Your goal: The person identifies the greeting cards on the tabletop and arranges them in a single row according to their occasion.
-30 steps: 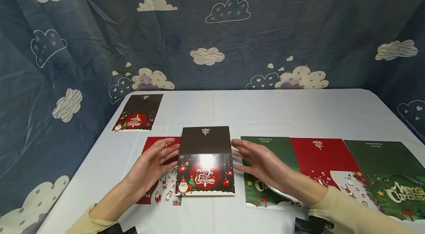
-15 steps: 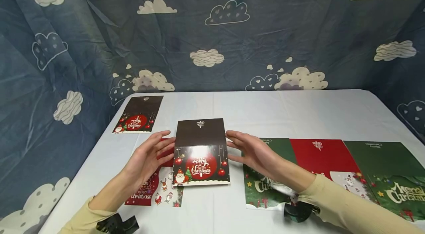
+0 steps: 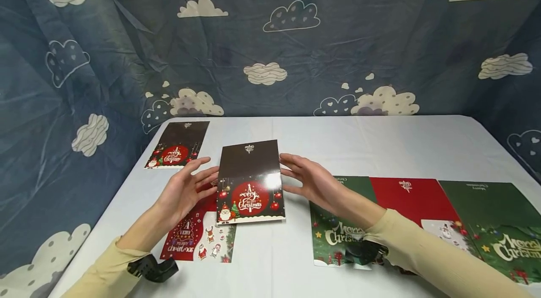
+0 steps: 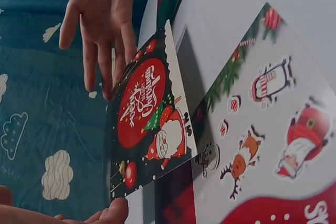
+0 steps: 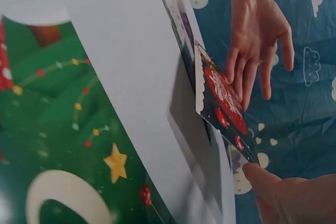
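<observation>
The left hand point(image 3: 179, 194), fingers outstretched, touches the tilted dark card point(image 3: 249, 161) at its left edge; the right hand point(image 3: 313, 183), likewise outstretched, its right. The 2 wrist views reveal its gap above the desk point(image 5: 126, 45), unclear from the head.

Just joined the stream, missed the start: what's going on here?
A person is holding a dark "A Very Merry Christmas" card tilted above the white table, left grip at one side edge and right grip at the other. A matching dark card lies at the far left. A red-and-white card lies near left, and two green "Merry Christmas" cards flank a red card on the right.
</observation>
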Motion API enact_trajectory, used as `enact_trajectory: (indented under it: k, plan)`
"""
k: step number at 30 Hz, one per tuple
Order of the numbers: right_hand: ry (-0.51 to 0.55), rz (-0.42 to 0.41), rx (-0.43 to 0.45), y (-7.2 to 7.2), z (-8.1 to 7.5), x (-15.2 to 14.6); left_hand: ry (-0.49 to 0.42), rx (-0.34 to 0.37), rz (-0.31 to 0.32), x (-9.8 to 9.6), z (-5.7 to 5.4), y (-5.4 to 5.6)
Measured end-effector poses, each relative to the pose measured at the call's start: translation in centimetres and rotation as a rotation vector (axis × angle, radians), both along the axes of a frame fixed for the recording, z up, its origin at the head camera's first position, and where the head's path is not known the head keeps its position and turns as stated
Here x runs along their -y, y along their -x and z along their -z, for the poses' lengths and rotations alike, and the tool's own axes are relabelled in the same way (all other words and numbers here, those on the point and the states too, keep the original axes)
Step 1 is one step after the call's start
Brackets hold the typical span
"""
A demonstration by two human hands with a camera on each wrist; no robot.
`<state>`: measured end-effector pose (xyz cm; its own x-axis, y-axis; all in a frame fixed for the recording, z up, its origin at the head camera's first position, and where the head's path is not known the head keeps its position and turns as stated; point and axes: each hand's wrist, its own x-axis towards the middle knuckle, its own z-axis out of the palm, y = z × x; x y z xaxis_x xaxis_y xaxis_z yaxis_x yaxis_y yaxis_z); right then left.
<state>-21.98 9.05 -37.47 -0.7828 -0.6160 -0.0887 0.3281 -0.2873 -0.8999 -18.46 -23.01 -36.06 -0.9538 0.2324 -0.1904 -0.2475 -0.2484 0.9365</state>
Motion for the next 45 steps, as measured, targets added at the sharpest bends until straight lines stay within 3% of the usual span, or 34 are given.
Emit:
enact_trajectory:
  k: [4,21,34,39,45]
  plan:
    - [0.007,0.002,0.013,0.8,0.1,0.5,-0.014,0.025,-0.037,0.3,0.2,0.8]
    - [0.048,0.038,0.039,4.7,0.7,3.6,-0.055,0.007,-0.111,2.4,0.7,4.1]
    - [0.065,0.054,0.048,8.2,0.8,5.7,-0.068,0.009,-0.115,4.0,0.4,6.9]
    - [0.05,0.069,0.07,9.8,0.9,6.4,-0.03,0.017,-0.126,4.4,0.4,8.0]
    - [0.031,0.093,0.07,11.3,1.2,7.2,0.079,-0.022,-0.116,5.1,0.7,9.5]
